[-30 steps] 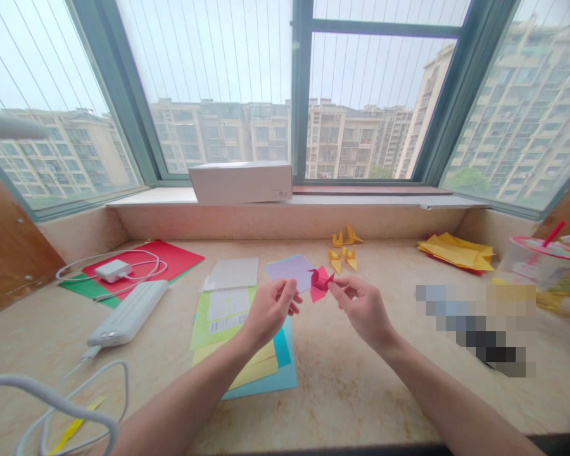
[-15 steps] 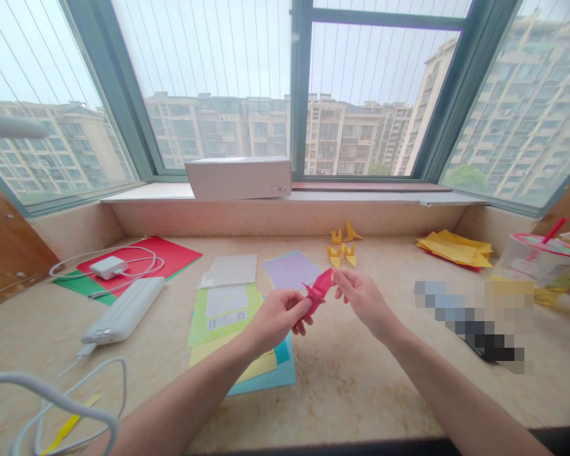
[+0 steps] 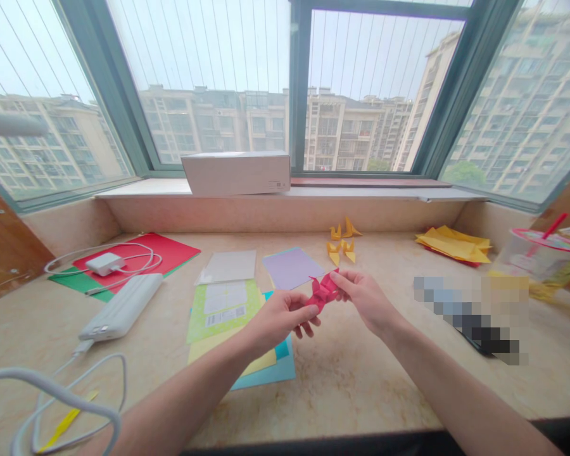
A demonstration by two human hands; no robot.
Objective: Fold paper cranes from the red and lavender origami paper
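A small pink-red folded paper figure point(image 3: 323, 291) is held above the stone desk between both hands. My left hand point(image 3: 280, 316) pinches its lower left end between thumb and fingers. My right hand point(image 3: 363, 299) pinches its upper right tip. Under and behind the hands lies a loose pile of coloured paper sheets point(image 3: 240, 316) in green, yellow, blue and lilac. Several small yellow folded paper figures point(image 3: 341, 244) stand near the back wall, beyond my right hand.
A white power bank point(image 3: 122, 307) with cable, and a white charger point(image 3: 104, 263) on red and green sheets, lie at the left. A white box point(image 3: 237, 172) sits on the window sill. Yellow papers point(image 3: 453, 246) and a lidded cup point(image 3: 536, 256) are at the right.
The folded figure went from my right hand alone to being held by both hands. My left hand closed on its lower end, and both hands drew slightly nearer to me.
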